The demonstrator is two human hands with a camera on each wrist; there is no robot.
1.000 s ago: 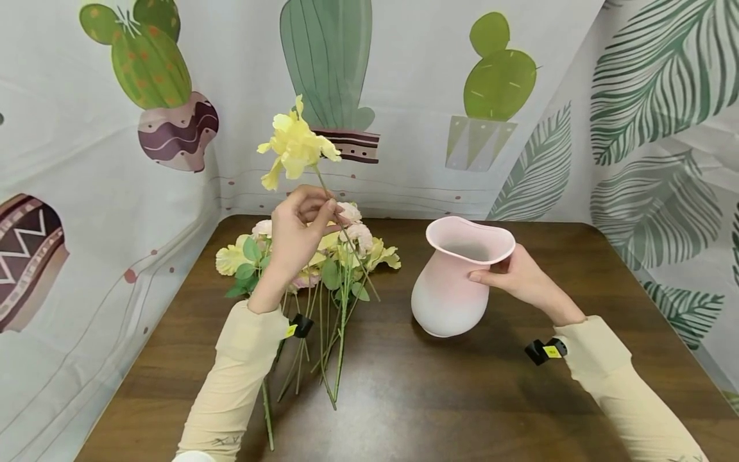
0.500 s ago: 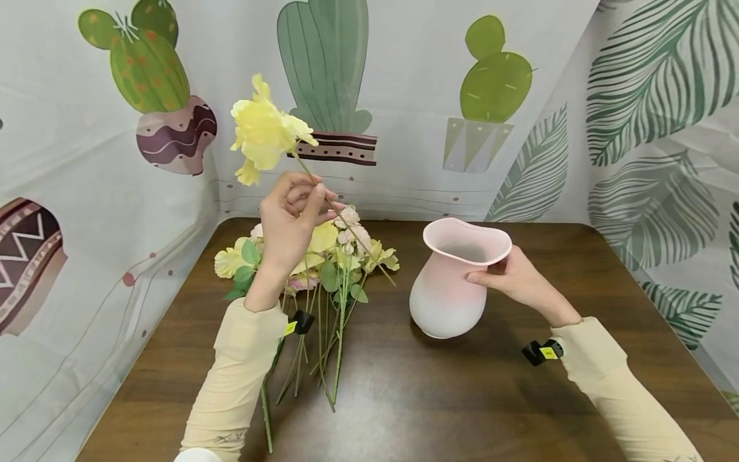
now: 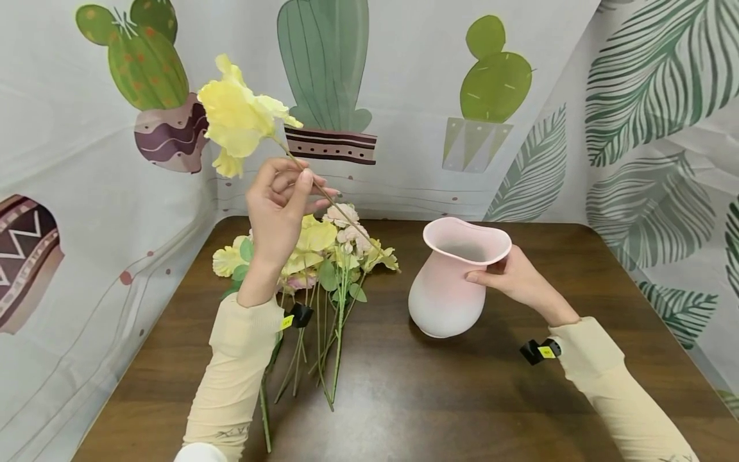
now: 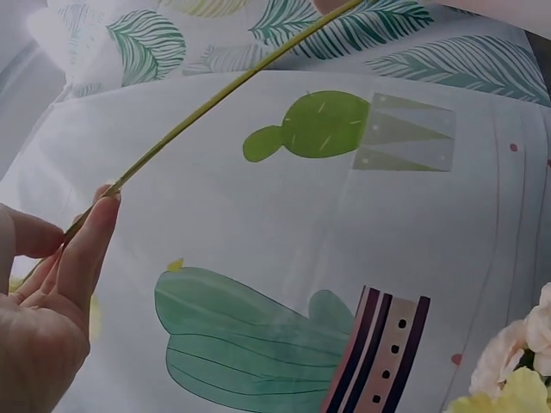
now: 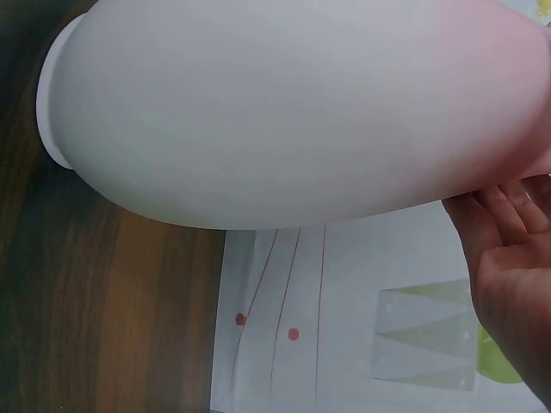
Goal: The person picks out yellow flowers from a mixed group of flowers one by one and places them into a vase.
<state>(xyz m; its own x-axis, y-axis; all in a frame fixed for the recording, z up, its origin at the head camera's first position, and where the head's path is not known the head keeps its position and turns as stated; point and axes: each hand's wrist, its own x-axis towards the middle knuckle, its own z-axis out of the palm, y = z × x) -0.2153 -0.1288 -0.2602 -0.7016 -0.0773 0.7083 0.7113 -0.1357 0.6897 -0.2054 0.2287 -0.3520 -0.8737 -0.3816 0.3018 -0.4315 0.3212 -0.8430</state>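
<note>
My left hand (image 3: 277, 212) pinches the thin stem of a yellow flower (image 3: 239, 115) between thumb and fingers, above the bunch on the table. The bloom points up and left; the stem slants down to the right. In the left wrist view the stem (image 4: 224, 90) runs from the fingertips to the upper right. My right hand (image 3: 522, 282) grips the neck of a pink and white vase (image 3: 447, 289), thumb in front, other fingers hidden behind it. The vase stands upright, its wavy mouth facing up. The right wrist view shows its pale body (image 5: 275, 112) close up.
Several flowers (image 3: 312, 240), yellow and pale pink, lie on the left of the brown wooden table (image 3: 416, 398), their green stems (image 3: 340, 340) pointing toward the front edge. A cloth printed with cacti and leaves (image 3: 410, 83) hangs behind the table.
My left hand has moved up and left with the yellow flower, and its bloom now leans further left. The right hand and the vase have stayed in place.
</note>
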